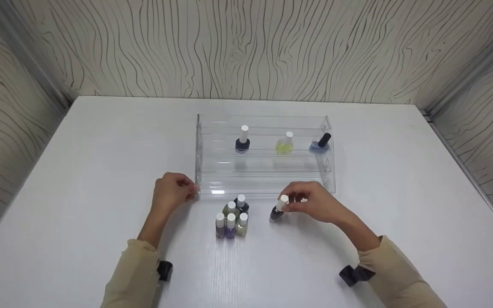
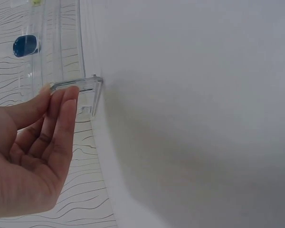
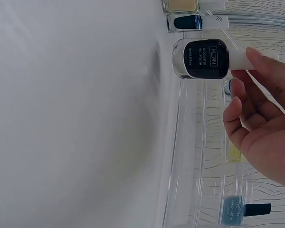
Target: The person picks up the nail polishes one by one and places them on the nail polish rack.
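Observation:
My right hand [image 1: 315,201] pinches the white cap of a dark nail polish bottle [image 3: 202,59], held tilted in front of the clear tiered rack [image 1: 263,174]. In the right wrist view its label faces the camera. My left hand [image 1: 171,192] pinches the front left edge of the rack between thumb and fingers, seen closely in the left wrist view. On the table between the hands stands a cluster of several white-capped nail polish bottles [image 1: 230,226]. One rack tier carries a dark bottle [image 1: 242,144], a yellow bottle [image 1: 284,147] and a blue bottle [image 1: 318,147] with a black cap.
The rack stands on a white table [image 1: 101,171] with a wood-grain patterned wall [image 1: 238,51] behind it. Black wrist devices [image 1: 165,270] sit by both beige sleeves [image 1: 133,273]. The bottle cluster is close to the rack's front edge.

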Demonstrator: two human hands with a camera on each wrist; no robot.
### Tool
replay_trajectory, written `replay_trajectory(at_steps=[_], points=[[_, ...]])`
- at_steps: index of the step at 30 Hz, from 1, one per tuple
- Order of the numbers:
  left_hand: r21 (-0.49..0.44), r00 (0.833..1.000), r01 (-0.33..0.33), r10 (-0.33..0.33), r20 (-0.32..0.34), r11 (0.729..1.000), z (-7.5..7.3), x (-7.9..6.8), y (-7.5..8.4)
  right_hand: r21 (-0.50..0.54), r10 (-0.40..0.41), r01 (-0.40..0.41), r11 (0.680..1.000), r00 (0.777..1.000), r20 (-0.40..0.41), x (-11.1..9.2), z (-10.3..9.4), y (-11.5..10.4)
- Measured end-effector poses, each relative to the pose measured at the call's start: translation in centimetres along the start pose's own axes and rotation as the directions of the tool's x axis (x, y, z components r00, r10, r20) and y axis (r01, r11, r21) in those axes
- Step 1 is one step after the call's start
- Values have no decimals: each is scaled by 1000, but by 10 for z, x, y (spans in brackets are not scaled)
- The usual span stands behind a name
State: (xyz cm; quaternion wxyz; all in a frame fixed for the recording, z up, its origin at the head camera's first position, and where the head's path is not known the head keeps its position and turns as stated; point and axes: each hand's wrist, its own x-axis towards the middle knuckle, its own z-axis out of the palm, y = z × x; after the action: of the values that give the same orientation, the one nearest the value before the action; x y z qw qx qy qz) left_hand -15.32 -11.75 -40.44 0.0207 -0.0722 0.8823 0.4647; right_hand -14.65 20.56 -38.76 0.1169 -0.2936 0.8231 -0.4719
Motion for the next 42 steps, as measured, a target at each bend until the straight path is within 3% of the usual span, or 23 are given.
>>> replay_trajectory(at_steps=[15, 30, 42], points=[[-10, 1000, 8, -8, 15, 1000, -2, -1, 1, -65, 54, -58, 996, 997, -62, 20, -18, -16], [-4, 1000, 17, -17, 6, 1000, 1, 1, -1, -28, 115, -119, 992, 986, -117, 48, -19, -28], [1, 1000, 8, -8, 6, 1000, 0, 1, 0, -50, 83, -90, 995, 988, -132, 67, -14, -33]])
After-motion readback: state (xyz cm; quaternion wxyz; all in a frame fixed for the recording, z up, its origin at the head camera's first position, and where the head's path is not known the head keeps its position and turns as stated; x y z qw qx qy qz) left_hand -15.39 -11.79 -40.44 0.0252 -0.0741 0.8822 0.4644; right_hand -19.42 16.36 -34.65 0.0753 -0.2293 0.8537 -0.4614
